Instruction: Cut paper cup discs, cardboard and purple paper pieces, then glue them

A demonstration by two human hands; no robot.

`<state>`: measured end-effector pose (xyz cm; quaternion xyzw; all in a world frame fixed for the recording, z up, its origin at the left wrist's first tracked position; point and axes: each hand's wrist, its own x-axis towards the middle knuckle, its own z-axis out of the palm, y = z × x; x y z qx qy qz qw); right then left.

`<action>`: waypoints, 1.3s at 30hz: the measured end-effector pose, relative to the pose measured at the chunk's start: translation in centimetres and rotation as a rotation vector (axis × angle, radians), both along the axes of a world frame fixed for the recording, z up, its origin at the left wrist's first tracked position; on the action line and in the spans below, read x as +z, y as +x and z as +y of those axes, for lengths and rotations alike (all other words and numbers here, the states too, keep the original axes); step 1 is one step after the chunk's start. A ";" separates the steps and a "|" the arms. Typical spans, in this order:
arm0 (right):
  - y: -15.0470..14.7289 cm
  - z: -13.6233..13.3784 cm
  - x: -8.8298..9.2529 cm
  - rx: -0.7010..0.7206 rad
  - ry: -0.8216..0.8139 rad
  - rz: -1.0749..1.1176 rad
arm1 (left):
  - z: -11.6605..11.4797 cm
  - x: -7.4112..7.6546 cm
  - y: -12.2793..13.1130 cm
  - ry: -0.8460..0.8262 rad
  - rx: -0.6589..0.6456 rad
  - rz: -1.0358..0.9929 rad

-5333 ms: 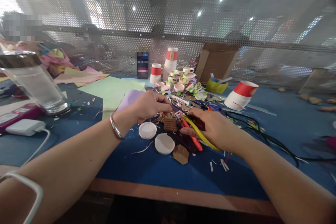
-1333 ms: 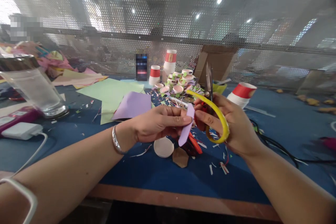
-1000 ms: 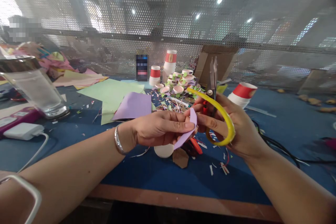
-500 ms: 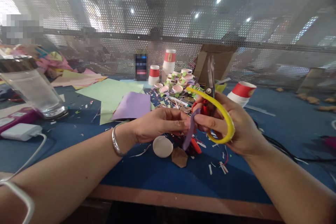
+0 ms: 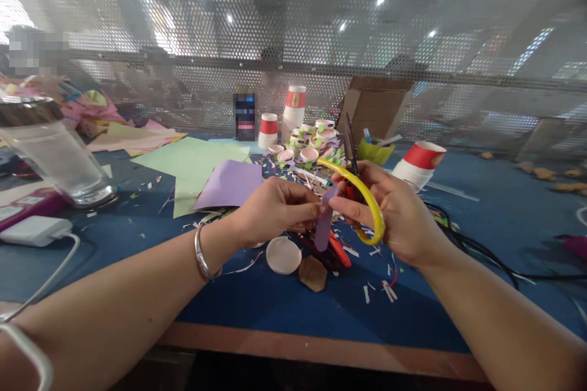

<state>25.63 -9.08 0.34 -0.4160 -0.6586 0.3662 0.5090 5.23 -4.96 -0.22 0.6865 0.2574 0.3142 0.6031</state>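
Observation:
A narrow purple paper strip is pinched between the fingertips of my left hand, and its lower end hangs down. The thumb and fingers of my right hand touch the same strip from the other side. Hooked in that right hand are scissors with a large yellow handle, blades pointing up and away. Below my hands lie a round white disc and a brown cardboard hexagon. A red-orange handled tool sits beside them, partly hidden by the strip.
Purple paper rests on green sheets to the left. Behind my hands is a pile of small decorated discs among scraps. Paper cups, a glass, a charger and black cables stand or lie around.
My right hand and the scissors have shifted slightly left, with the blades now tilted left. The purple strip has turned to show its broader face. The things on the table stay put.

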 end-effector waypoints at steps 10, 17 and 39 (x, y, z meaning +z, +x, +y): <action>-0.1 -0.3 0.4 0.113 -0.067 -0.099 | 0.6 0.2 -0.1 0.117 0.288 -0.205; -0.2 -0.4 0.5 0.195 -0.112 -0.175 | 0.5 0.3 -0.1 0.168 0.287 -0.196; 0.0 -0.9 0.6 0.124 -0.088 -0.289 | 0.0 -0.3 0.4 0.054 0.165 -0.185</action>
